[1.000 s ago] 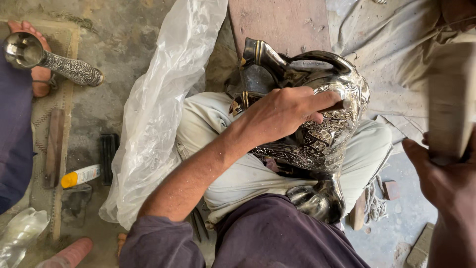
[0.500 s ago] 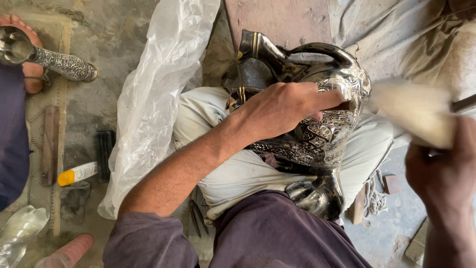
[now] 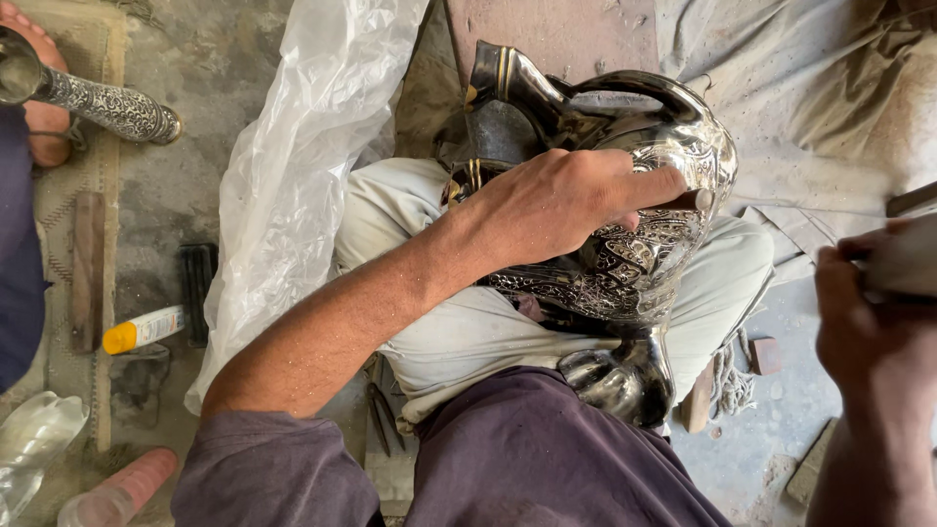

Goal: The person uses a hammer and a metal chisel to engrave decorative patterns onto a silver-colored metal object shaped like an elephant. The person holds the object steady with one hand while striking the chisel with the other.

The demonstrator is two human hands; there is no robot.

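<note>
A: Jug (image 3: 625, 263) lies on its side across the lap at centre frame, spout toward the top, foot toward the bottom. How far along does it look?

B: Most of the visible belly is engraved already; the neck, handle and foot are plain and shiny.

A: The hands?

B: Left hand (image 3: 571, 200) lies over the belly, fingers closed round a thin tool (image 3: 695, 200) whose tip meets the metal. Right hand (image 3: 878, 322), at the right edge, grips a blurred mallet (image 3: 903, 259), well apart from the jug.

A: Room?

B: Tight. Plastic sheet (image 3: 303, 166) crowds the left, cloth (image 3: 810, 88) upper right. Another person's engraved piece (image 3: 107, 105) sits upper left.
</note>
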